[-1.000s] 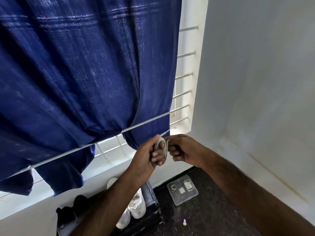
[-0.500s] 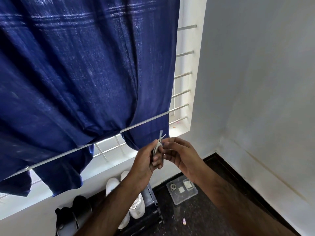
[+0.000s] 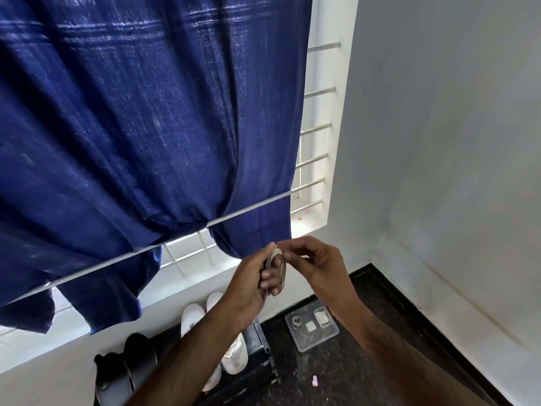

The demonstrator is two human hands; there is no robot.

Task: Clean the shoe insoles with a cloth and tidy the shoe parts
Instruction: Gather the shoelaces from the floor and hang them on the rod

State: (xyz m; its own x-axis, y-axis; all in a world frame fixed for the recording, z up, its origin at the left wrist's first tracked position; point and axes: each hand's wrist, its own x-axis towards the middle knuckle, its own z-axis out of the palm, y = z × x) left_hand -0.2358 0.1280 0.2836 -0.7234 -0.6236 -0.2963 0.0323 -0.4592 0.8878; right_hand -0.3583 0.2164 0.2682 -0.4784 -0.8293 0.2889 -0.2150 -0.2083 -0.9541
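White-walled corner, dark speckled floor (image 3: 345,373), blue curtain (image 3: 140,136) over a barred window. We see the left hand (image 3: 251,285) with fingers curled around a coiled grey shoelace (image 3: 276,265), loops wrapped about those fingers. The right hand (image 3: 316,265) pinches the lace's top end at its fingertips. Below the fingers: white sneakers (image 3: 234,341) on a black rack (image 3: 257,350), black sandals (image 3: 126,364), a clear plastic tray (image 3: 311,326).
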